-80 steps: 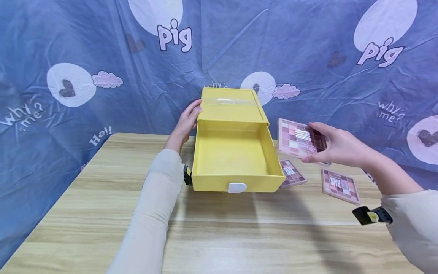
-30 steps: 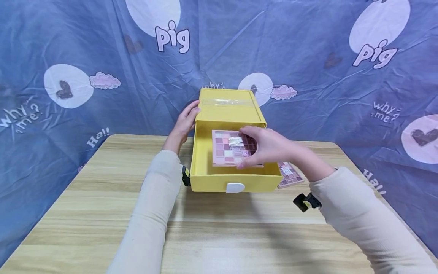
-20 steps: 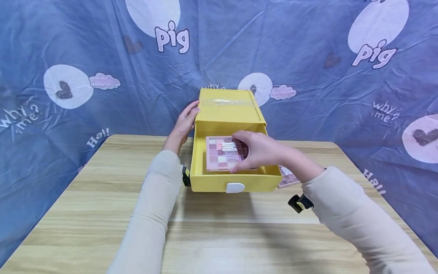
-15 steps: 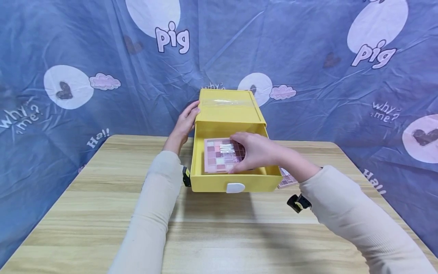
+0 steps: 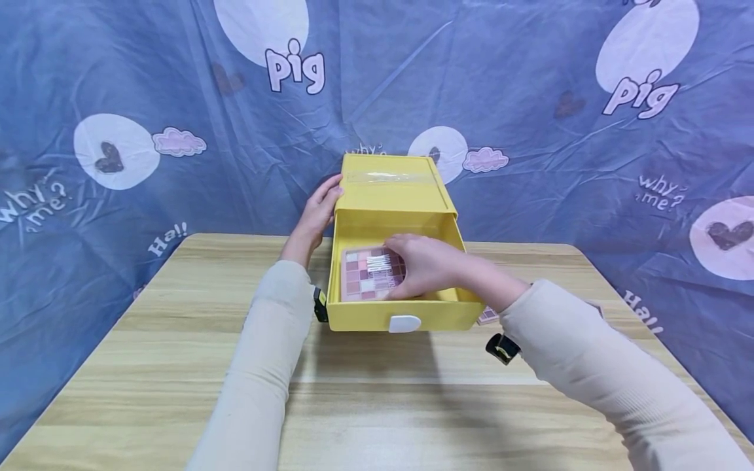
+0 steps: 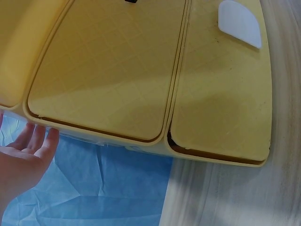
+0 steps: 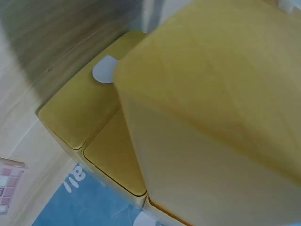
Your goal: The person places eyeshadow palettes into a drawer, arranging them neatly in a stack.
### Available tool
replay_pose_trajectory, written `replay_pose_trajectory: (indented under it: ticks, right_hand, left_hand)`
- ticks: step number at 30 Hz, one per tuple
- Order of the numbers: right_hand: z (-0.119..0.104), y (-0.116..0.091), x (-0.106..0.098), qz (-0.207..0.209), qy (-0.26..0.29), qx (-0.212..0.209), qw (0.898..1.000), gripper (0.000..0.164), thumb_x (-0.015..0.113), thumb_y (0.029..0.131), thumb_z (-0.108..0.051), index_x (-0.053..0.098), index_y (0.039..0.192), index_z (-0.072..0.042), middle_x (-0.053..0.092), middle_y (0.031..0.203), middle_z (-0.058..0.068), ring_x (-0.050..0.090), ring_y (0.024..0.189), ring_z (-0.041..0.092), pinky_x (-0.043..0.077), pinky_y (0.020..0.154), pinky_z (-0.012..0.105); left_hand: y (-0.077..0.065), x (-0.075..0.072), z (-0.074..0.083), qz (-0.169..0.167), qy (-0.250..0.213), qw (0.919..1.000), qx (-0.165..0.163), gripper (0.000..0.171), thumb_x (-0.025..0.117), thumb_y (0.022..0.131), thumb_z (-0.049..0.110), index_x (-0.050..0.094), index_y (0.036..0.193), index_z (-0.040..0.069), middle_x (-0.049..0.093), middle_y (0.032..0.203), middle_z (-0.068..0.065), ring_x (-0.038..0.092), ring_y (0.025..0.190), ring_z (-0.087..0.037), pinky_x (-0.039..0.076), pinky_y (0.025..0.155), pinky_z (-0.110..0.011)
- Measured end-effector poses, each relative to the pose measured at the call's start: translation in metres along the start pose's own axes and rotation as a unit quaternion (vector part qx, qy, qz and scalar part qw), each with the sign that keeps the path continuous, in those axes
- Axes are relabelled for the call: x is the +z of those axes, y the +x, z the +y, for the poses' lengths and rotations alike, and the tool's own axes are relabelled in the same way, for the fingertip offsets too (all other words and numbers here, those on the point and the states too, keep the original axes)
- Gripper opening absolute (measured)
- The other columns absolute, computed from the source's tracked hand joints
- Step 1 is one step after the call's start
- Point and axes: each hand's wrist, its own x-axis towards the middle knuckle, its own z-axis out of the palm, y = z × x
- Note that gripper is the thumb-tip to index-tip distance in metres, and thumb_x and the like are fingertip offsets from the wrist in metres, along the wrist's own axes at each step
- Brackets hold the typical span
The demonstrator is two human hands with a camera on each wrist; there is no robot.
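A yellow drawer cabinet (image 5: pixel 393 196) stands at the back of the table, its top drawer (image 5: pixel 356 317) pulled out. My right hand (image 5: pixel 427 265) reaches into this drawer and grips a pink eyeshadow palette (image 5: pixel 360 278) by its right end, thumb towards the drawer front. The palette lies low in the left part of the drawer; whether it touches the bottom I cannot tell. Against the cabinet's left side rests my left hand (image 5: pixel 316 212), its fingers (image 6: pixel 46 146) fairly straight along the edge in the left wrist view. The right wrist view does not show the right hand.
Another palette (image 5: pixel 487 316) lies on the wooden table (image 5: pixel 377 405), right of the drawer and partly hidden; the right wrist view also has a palette (image 7: pixel 8 186) at its left edge. White tabs (image 6: pixel 240 23) mark the drawer fronts. A blue printed cloth (image 5: pixel 247 163) hangs behind.
My right hand has carried the palette leftward from beside the cabinet, then down into the open drawer, and shifted it slightly further left. The left hand has kept its place.
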Motion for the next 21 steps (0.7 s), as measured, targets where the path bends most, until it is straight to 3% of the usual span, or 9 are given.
replay_pose_trajectory:
  ticks: [11, 21]
  right_hand:
    - [-0.004, 0.004, 0.009, -0.024, -0.019, 0.024, 0.999, 0.077, 0.071, 0.061, -0.043, 0.046, 0.117, 0.003, 0.048, 0.116, 0.016, 0.046, 0.102, 0.025, 0.035, 0.087, 0.034]
    - [-0.008, 0.006, 0.015, -0.03, -0.03, 0.032, 0.999, 0.073, 0.073, 0.059, -0.036, 0.047, 0.113, 0.005, 0.051, 0.106, 0.014, 0.049, 0.096, 0.024, 0.039, 0.083, 0.034]
  left_hand:
    - [0.001, 0.001, 0.0, -0.001, -0.003, 1.0, -0.003, 0.043, 0.047, 0.088, 0.02, 0.039, 0.13, 0.014, 0.038, 0.129, -0.006, 0.043, 0.105, -0.017, 0.036, 0.085, -0.034]
    - [0.0, 0.001, -0.001, -0.001, -0.011, 0.9999, 0.002, 0.044, 0.046, 0.089, 0.019, 0.038, 0.131, 0.012, 0.038, 0.129, -0.007, 0.044, 0.104, -0.016, 0.037, 0.083, -0.031]
